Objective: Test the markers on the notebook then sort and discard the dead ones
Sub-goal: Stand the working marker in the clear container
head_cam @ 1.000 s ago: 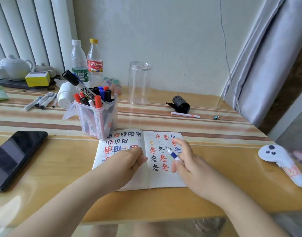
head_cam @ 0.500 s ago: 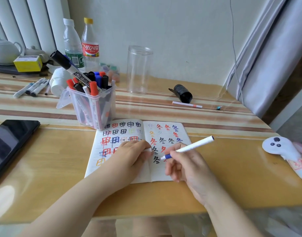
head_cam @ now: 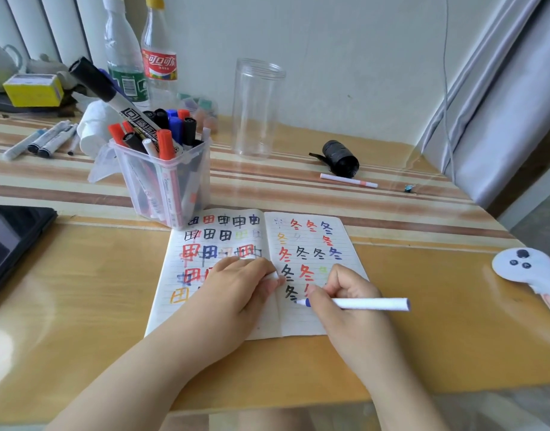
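An open notebook [head_cam: 301, 318] lies on the table, its pages filled with black, red, blue and orange test marks. My right hand [head_cam: 345, 303] grips a white marker [head_cam: 370, 304] with a blue tip, the tip touching the right page. My left hand [head_cam: 236, 284] rests on the left page near the spine and pinches a small white cap [head_cam: 271, 276]. A clear tub [head_cam: 164, 181] behind the notebook holds several markers, one large black-capped marker [head_cam: 112, 98] sticking out at a slant.
An empty clear jar [head_cam: 256, 110] stands behind the notebook. A black roll [head_cam: 340, 158] and a loose white marker [head_cam: 348, 180] lie at right. Several markers [head_cam: 40, 141] lie at far left, near two bottles [head_cam: 143, 57]. Dark tablet [head_cam: 9, 241] at left, white controller [head_cam: 528, 269] at right.
My right hand has brought the marker down so its tip now meets the right page, and the marker lies flatter. The view has shifted closer and leftward.
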Demonstrator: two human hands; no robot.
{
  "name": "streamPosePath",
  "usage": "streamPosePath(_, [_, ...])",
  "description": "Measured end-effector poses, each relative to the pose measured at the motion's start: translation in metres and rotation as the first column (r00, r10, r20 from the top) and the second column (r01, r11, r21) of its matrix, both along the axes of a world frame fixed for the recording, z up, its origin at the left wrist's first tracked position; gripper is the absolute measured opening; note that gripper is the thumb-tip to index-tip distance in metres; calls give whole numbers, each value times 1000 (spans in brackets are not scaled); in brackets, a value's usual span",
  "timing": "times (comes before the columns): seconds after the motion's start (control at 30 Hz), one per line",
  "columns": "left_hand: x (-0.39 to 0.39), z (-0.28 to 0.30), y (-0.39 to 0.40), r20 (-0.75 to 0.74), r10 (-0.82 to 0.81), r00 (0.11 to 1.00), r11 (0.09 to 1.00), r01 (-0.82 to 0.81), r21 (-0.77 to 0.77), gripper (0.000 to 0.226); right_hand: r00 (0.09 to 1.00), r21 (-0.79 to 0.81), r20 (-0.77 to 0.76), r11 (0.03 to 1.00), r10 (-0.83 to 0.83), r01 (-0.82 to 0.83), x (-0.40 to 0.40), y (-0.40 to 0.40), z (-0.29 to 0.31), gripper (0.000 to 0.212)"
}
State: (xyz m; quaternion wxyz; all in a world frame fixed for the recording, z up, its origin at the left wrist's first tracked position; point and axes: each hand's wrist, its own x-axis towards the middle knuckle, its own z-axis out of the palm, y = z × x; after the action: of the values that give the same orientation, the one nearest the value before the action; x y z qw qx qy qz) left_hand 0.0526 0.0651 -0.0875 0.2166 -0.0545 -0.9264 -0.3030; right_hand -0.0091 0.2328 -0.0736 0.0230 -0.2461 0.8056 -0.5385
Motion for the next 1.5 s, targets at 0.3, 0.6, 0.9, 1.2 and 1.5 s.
streamPosePath(0.3, [-1, -3, 0, 19, 16, 1000, 1000, -16, 5, 47, 999, 42, 15, 998, 45, -46, 1, -1, 1, 29])
streamPosePath(0.6, [0, -3, 0, 38, 8, 999, 1000, -9, 20, 47, 1000, 35, 23, 999, -5, 4, 1, 0, 2, 36])
streamPosePath(0.9, [0, -2, 1, 37, 16, 999, 1000, -17, 23, 47, 999, 11, 41, 999, 32, -33, 2, 2, 1, 32])
streamPosePath(1.2, [1, 1, 2, 42, 14, 999, 999, -16, 40, 51, 1000, 17, -2, 999, 30, -30, 1, 3, 0, 26])
streamPosePath(1.5, [2, 2, 1, 36, 7, 999, 999, -9, 41, 49, 999, 45, 8, 998, 51, -52, 3, 4, 3, 33])
